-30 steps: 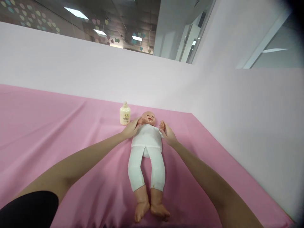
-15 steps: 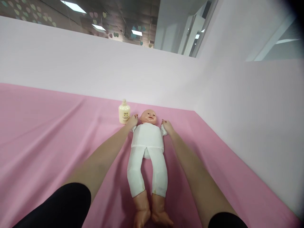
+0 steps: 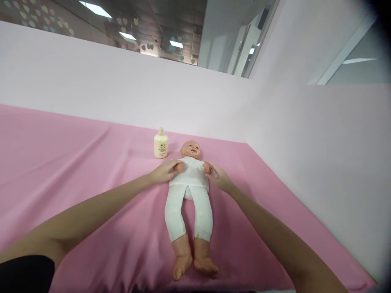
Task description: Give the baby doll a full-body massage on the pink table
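Observation:
A baby doll in a white top and white trousers lies on its back, its head toward the wall and its bare feet toward me. My left hand is closed around the doll's arm at the left, with the doll's small hand poking out past my fingers over its chest. On the other side my right hand grips the doll's other arm near its hand, at the right edge of the chest. Parts of both doll arms are hidden behind my hands.
A cream pump bottle stands upright left of the doll's head. Pink cloth with soft folds covers the surface. White walls rise behind and at the right, with a window above.
Both doll arms have come from beside the head down and inward onto the chest, held in my hands. My elbows have spread outward. The bottle stays in place.

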The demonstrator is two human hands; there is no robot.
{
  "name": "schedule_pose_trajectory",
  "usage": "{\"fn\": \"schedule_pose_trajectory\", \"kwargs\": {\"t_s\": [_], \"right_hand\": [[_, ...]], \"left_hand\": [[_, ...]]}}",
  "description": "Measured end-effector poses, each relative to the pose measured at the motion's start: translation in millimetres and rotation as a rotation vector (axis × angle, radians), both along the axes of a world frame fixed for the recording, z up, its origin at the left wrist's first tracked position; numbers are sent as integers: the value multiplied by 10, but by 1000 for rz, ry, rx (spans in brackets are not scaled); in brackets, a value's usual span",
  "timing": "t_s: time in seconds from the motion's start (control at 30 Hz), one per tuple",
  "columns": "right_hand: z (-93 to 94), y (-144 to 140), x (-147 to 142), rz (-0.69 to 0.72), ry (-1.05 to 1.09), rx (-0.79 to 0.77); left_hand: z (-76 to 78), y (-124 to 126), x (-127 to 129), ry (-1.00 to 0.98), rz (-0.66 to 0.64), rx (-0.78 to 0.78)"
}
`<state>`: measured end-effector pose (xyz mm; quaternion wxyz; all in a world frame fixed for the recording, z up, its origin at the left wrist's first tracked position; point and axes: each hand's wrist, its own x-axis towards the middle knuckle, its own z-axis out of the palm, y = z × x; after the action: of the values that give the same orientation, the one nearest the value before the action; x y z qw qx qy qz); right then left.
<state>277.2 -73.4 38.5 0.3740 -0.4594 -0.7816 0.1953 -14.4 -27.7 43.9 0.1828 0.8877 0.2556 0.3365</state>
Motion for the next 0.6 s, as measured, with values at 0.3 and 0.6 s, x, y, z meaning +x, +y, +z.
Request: {"fn": "schedule_pose_trajectory", "kwargs": {"t_s": [0.3,0.6], "right_hand": [[-126,-93,-32,-39,-183,181],[-92,834,-38,-319,382,-15]], "left_hand": [[-55,-70,0,73,-3,91],[6,772,273,-322,581,-369]]}}
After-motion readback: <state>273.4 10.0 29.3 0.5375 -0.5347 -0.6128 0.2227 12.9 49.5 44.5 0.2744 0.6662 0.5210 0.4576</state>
